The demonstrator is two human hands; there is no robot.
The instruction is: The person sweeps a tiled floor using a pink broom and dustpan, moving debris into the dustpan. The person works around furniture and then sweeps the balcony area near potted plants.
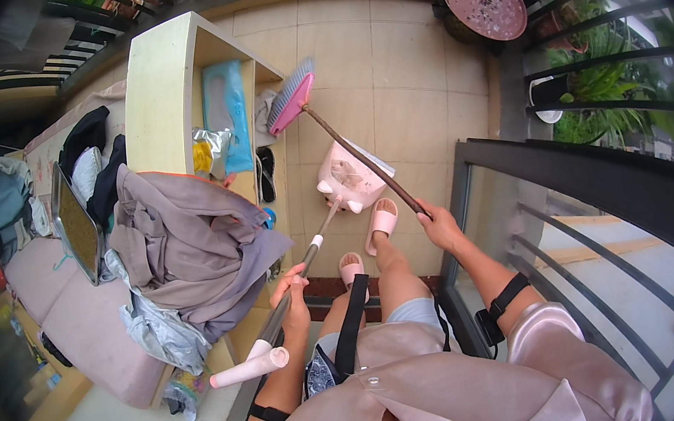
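Observation:
My left hand [287, 297] is closed around the grey handle of a long-handled dustpan. The dustpan's pink pan [351, 176] rests on the tiles just ahead of my slippers, with some debris visible inside. A pale pink grip tops its handle near my left forearm. In my right hand [440, 227] is the brown stick of a broom [359, 154], which slants across above the pan. Its pink head [293, 103] is raised beside the shelf, the grey-blue bristles turned toward the upper left and slightly blurred.
A pale shelf unit [160, 80] stands at left, holding a blue packet [225, 110] and shoes. Beside it, a mauve sofa [81, 320] bears piled clothes [185, 232]. A round red tray [483, 2] sits far right near railings. A dark door frame [575, 186] borders my right arm.

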